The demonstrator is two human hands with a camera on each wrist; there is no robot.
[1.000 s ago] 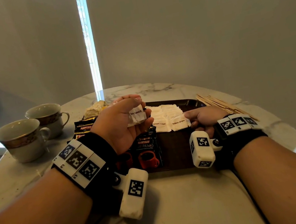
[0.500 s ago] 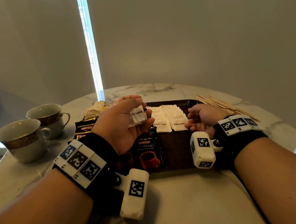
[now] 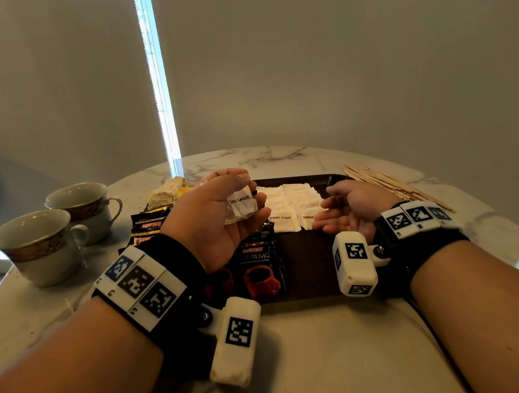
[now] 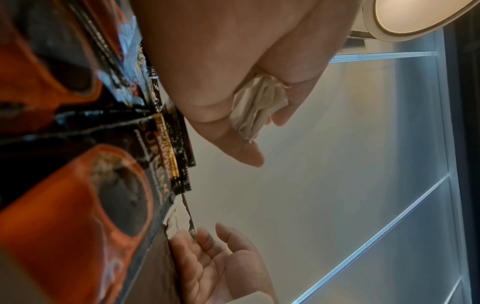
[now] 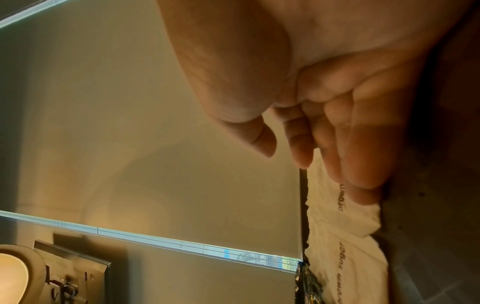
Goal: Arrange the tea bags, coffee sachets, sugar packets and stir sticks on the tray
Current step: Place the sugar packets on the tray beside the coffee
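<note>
White marble table (image 3: 311,358), dark brown tray (image 3: 311,273) in the middle. Head view: left hand (image 3: 220,216) raised palm-in over the tray's left part, fingers and thumb curled round a small bunch of white sugar packets (image 3: 241,204), "brown sugar" print showing upside down. Right hand (image 3: 351,205) low over the tray's right side, palm up, fingers loose and spread, gripping nothing; fingertips just beside the nearest laid-out brown sugar packets (image 3: 290,203), which sit in overlapping rows at the tray's far middle. Black Kopiko coffee sachets (image 3: 258,264) lie on the tray's left part, under the left hand. Tea bags (image 3: 167,190) heaped at the tray's far-left corner; cannot tell if on the tray or off it. Wooden stir sticks (image 3: 395,185) on the table just right of the tray. Two teacups (image 3: 38,245) on the table, left, well apart from the tray.

Left wrist view: thumb and fingers (image 4: 233,144) pinch the crumpled packets (image 4: 257,107); coffee sachets (image 4: 103,185) close below; right hand (image 4: 221,267) open beyond them.

Right wrist view: right hand (image 5: 324,133) fingers relaxed, holding nothing; lowest fingertip (image 5: 363,191) at or just over a "brown sugar" packet (image 5: 345,236), contact unclear. Tray rim (image 5: 302,205) runs alongside.
</note>
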